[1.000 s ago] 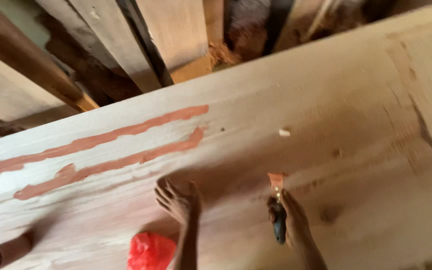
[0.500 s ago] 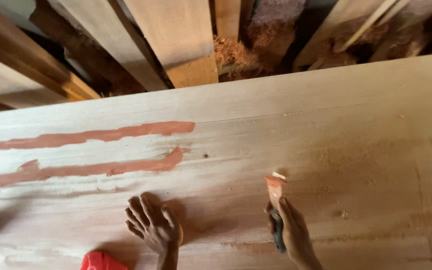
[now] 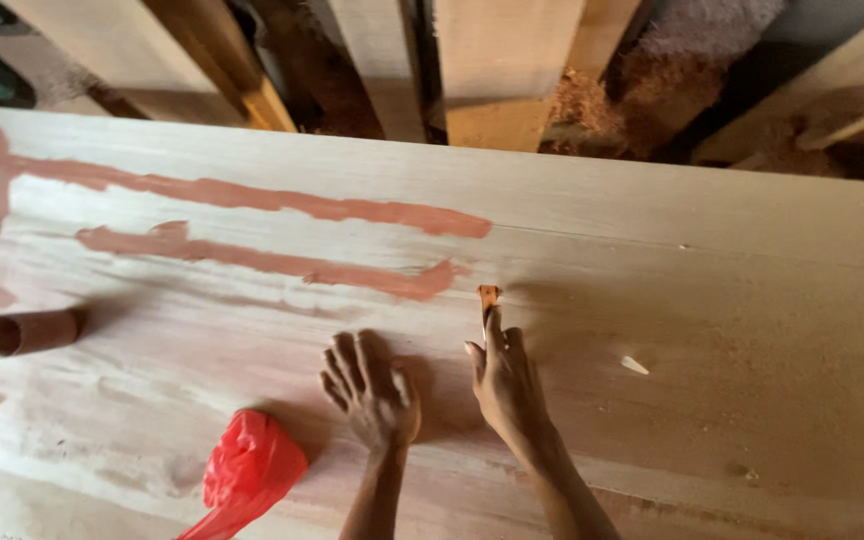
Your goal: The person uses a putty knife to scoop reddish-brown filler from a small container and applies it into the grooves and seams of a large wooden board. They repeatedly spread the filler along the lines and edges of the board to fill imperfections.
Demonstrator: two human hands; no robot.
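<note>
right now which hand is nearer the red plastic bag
Left. The left hand rests flat on the wooden panel just up and right of the red plastic bag; the right hand, holding a small scraper, lies farther right.

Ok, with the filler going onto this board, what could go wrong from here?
The left hand rests flat on the board just below the reddish filler stripes; sliding up could smear them if they are wet. The right hand presses the small scraper at its tip, so it might dig into the wood. The red plastic bag lies close to the left wrist and could get dragged.
</note>
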